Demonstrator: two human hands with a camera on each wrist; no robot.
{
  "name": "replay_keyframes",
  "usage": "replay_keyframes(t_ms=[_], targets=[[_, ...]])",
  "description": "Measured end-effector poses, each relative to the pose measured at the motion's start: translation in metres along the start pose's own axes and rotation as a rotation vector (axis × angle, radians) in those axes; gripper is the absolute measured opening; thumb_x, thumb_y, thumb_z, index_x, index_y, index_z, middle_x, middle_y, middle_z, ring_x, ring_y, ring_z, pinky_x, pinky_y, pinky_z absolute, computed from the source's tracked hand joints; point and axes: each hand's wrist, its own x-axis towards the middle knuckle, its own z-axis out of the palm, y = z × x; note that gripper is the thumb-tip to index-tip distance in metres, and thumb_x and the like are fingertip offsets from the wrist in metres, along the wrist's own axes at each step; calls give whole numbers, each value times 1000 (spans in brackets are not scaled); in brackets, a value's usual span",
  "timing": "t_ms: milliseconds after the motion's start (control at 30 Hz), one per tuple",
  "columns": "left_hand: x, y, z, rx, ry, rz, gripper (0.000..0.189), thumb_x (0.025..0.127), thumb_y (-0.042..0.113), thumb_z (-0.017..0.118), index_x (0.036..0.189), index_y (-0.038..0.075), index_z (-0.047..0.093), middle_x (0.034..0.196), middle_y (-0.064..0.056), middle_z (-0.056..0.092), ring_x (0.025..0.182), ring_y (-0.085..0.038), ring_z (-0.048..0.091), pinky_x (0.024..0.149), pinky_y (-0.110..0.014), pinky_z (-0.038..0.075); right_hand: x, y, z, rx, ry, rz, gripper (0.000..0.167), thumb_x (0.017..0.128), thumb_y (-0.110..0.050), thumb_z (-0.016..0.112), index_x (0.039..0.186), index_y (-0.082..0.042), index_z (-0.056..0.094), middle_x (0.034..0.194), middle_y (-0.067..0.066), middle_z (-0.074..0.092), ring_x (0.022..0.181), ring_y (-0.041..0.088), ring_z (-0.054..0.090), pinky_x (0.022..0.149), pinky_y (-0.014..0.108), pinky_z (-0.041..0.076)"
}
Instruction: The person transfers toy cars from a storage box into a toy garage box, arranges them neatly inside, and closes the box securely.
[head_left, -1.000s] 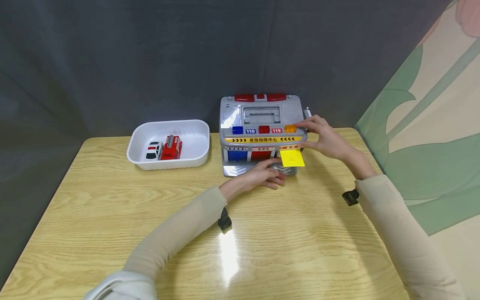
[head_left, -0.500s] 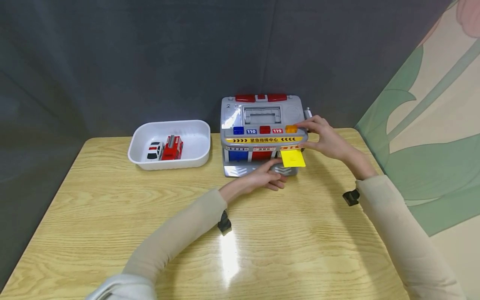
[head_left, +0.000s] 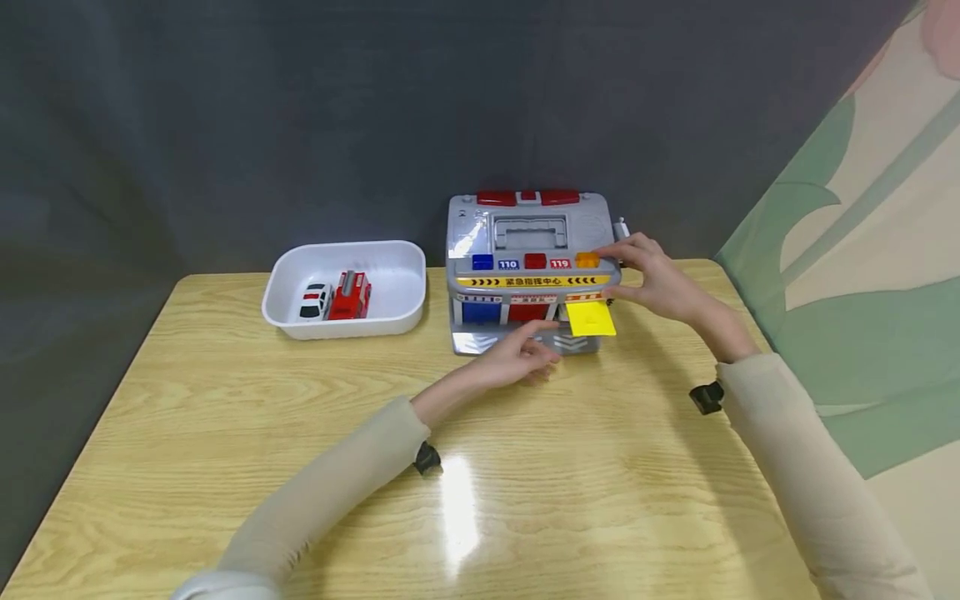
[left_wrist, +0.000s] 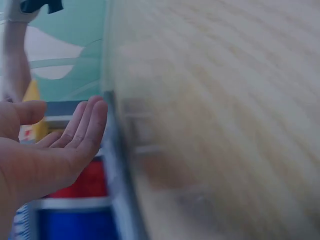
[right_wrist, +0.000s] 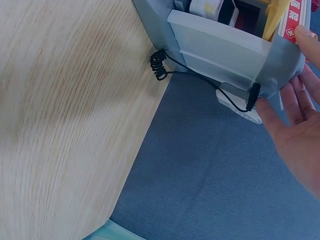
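A grey toy emergency station (head_left: 525,281) stands at the table's back, with blue and red doors and a raised yellow door (head_left: 591,318) on its right. My right hand (head_left: 660,279) holds its front right corner, thumb on the front and a fingertip at the orange button (head_left: 587,260). In the right wrist view, a white toy vehicle (right_wrist: 212,9) with a dark window sits inside, behind the yellow door. My left hand (head_left: 513,357) is before the station's ramp, holding nothing. Its fingers (left_wrist: 95,120) are extended and loosely bent in the left wrist view.
A white tray (head_left: 408,287) left of the station holds a white toy car (head_left: 316,301) and a red toy fire truck (head_left: 350,296). A coiled black cord (right_wrist: 159,65) hangs at the station's side. Dark cloth (head_left: 337,125) lies behind the wooden table (head_left: 525,475).
My left hand has drawn back left and away from the opening under the yellow door. The right hand keeps its place on the station, and the head view has shifted slightly.
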Motion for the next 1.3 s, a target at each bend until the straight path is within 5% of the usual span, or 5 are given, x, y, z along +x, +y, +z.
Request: replay_keyframes(t_ms=[233,400,733,967,1300], targets=[[-37,34,-26,170,-9,238,32,102,10,49,132,0,52,110,-16,67,94,-29,66,86,-45,52,0,1,1,-10,7,-7,57,79,-3,79,130,1,56,115,17,45,108,35,36,85,47,34],[-52,61,-51,208,124,370,30,101,9,51,128,-3,55,107,-12,68,94,-30,63,82,-36,54,2,-1,1,-12,-10,0,57,79,-3,79,131,1,55,116,17,43,109,35,35,86,46,35],[-49,69,-77,710,534,296,46,93,19,65,134,3,52,126,-12,57,114,-24,52,96,-39,44,2,-8,-1,-23,-40,28,54,81,-1,77,130,4,54,116,19,42,110,37,35,91,50,38],[-36,57,-84,983,453,176,76,89,31,71,148,4,33,151,-15,36,141,-28,27,114,-42,22,3,-21,1,-124,-88,58,59,80,-5,78,130,8,50,116,23,40,108,39,33,86,48,36],[-24,67,-77,1196,369,187,62,92,25,68,145,9,41,144,-12,43,128,-29,38,103,-43,40,6,-23,9,-207,-9,-2,72,71,-12,87,127,10,48,108,22,39,102,39,33,79,45,32]])
